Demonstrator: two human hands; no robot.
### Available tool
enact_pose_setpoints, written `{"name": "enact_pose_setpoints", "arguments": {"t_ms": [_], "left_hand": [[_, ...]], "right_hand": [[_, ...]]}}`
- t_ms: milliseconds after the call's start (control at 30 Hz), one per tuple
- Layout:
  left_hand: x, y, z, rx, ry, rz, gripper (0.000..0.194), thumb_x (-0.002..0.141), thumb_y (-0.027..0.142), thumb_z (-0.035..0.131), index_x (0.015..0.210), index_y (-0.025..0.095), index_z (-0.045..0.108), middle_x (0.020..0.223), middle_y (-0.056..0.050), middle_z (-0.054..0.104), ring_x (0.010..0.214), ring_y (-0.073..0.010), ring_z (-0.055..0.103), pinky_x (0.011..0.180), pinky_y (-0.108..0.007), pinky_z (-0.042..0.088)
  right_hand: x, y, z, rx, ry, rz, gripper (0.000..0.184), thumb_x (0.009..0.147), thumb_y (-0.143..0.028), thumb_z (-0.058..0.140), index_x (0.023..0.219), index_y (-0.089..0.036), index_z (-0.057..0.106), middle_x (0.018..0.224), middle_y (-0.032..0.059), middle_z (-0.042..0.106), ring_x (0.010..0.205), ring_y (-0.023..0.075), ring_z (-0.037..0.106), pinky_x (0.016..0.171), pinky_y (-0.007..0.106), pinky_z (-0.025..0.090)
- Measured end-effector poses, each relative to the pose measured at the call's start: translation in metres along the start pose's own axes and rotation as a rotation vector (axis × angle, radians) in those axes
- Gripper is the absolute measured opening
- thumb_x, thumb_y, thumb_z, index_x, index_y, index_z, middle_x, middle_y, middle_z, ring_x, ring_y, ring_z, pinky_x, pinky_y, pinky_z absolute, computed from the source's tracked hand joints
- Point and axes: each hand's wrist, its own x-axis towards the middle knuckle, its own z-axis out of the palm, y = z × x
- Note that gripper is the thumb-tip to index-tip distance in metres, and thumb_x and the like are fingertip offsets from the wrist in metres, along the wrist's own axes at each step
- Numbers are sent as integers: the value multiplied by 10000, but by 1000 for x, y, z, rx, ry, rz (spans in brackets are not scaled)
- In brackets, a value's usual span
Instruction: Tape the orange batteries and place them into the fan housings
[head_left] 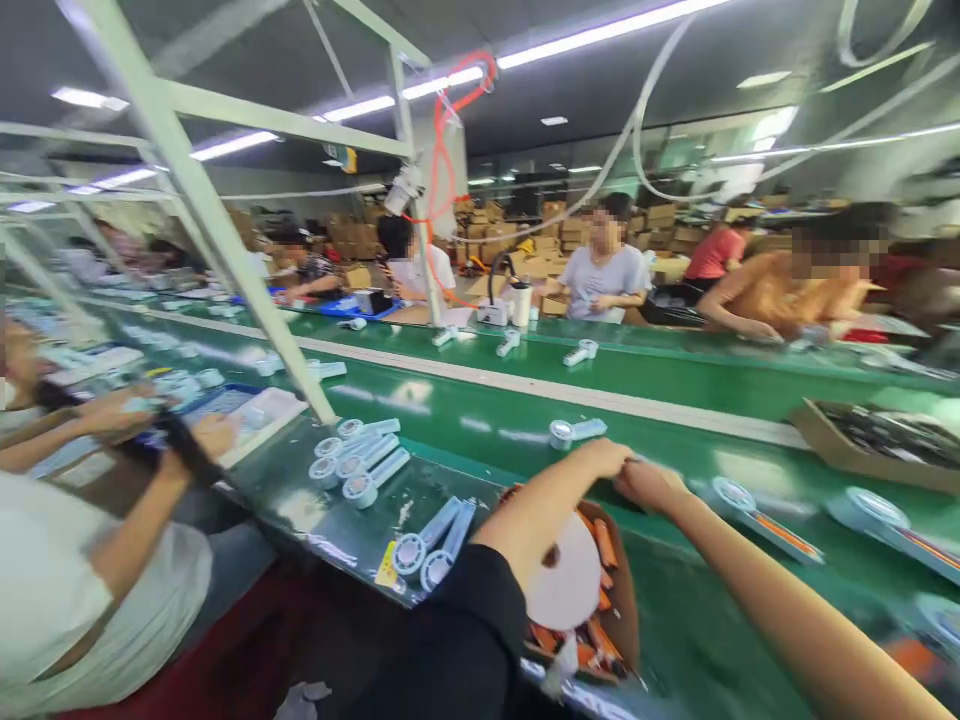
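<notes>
Black cloth sleeve [465, 640] fills the near foreground; its bare forearm ends at the left hand [611, 460], which meets or overlaps the right hand [649, 482] above the glossy green belt [675, 445]. Both hands look curled and close together, but blur and the angle hide the fingertips, so I cannot tell whether they grip anything.

Just beyond the left hand, on the belt, lies a pale-blue plastic unit with a round head and a long, straight handle [562, 433]. It lies flat, its long axis running almost straight across the view, head to the left, handle pointing right and very slightly away.

Below the wrists sits a brown cardboard box [628, 630] of orange cylindrical pieces [604, 545], partly covered by a white round disc [574, 595]. To the right, another pale-blue unit with orange strips along its handle [735, 494] slants toward the lower right.

For work this close, I would judge it best to brace one hand while the fingers of the other do the fine movement, with the wrists clear of the loose unit, so that its handle is not knocked out of line.
</notes>
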Motion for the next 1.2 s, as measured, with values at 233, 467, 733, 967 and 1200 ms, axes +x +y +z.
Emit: {"name": "enact_pose_setpoints", "arguments": {"t_ms": [233, 467, 733, 967, 1200], "left_hand": [[-111, -30, 6, -28, -79, 360, 374, 949, 344, 706, 1306, 236, 705, 1449, -85, 677, 1313, -288, 630, 1176, -415, 460], [-234, -112, 76, 245, 240, 379, 701, 787, 396, 834, 1454, 339, 628, 1404, -98, 710, 1419, -362, 553, 1229, -594, 372], [-263, -106, 94, 140, 837, 269, 780, 802, 425, 855, 1485, 284, 507, 1264, -121, 685, 1337, -400, 501, 1153, -567, 428], [-282, -148, 113, 108, 1152, -42, 686, 778, 431, 860, 1344, 243, 521, 1222, -147, 611, 1316, -417, 495, 1142, -622, 415], [-284, -128, 129, 66, 1079, -55, 702, 823, 311, 814, 1428, 259, 463, 1270, -146, 595, 1310, -391, 496, 1136, -591, 444]], "right_hand": [[-46, 28, 8, 182, 288, 114, 371, 974, -130, 548, 1285, -175, 746, 1383, 168, 722, 1340, 285, 626, 1159, 431, 464], [-172, -30, 46, 707, 488, 84, 335, 1006, -423, 544, 1101, -226, 798, 1102, 108, 806, 962, 258, 737, 858, 392, 603], [-203, -128, 47, 1191, -78, -90, 447, 926, -602, 708, 972, -164, 780, 668, -17, 640, 564, 114, 505, 541, 228, 388], [-193, -134, 29, 626, -470, -640, 306, 1007, -462, 673, 884, -233, 835, 666, -17, 727, 575, 118, 575, 558, 247, 354], [-98, -136, 37, 228, 97, -292, 303, 1045, -241, 605, 1310, -192, 741, 1405, 127, 729, 1289, 276, 647, 1135, 411, 457]]}}
